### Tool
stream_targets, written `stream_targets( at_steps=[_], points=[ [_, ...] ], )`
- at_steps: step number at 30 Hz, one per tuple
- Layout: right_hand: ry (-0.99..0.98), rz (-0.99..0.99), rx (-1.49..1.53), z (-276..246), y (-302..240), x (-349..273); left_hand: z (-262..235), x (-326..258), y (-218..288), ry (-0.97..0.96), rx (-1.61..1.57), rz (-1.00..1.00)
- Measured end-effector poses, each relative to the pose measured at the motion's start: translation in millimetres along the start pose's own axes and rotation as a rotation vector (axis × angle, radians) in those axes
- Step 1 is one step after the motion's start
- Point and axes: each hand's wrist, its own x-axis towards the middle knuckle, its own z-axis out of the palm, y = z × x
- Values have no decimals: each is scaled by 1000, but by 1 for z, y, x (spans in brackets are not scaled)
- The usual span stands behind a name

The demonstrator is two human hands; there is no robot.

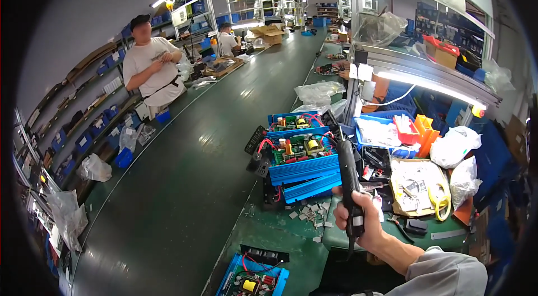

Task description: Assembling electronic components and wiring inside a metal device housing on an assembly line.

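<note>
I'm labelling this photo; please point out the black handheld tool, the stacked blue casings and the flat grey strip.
Black handheld tool (348, 170), head view: middle of its body.
Stacked blue casings (304, 171), head view: a side wall.
Flat grey strip (448, 235), head view: its middle.

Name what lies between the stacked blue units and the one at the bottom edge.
Small grey pieces, scattered on the green bench, in the head view.

Electronics assembly workshop, long green worktop (190, 156), strip lamps (431, 88), blue bins (124, 158), open circuit-board units (305, 171), black power tool (348, 172)
</note>
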Motion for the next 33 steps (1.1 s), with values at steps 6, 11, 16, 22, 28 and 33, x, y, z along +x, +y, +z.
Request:
stream_targets(
  at_steps=[6,11,16,22,28,33],
  points=[
    [-196,357,-510,-39,69,-56,0,-10,12,31,53,-147],
    [-88,338,-661,-72,116,-100,-13,-31,-5,172,201,-328],
    [-141,418,-728,-92,160,-113,-42,-82,-27,309,345,-527],
    [-60,358,-655,-121,171,-125,-52,-109,-57,397,486,-612],
    [-67,359,-599,-133,179,-126,-69,-116,-61,376,423,-739],
    [-78,334,-671,-117,168,-122,-44,-93,-73,367,315,-891]
  ],
)
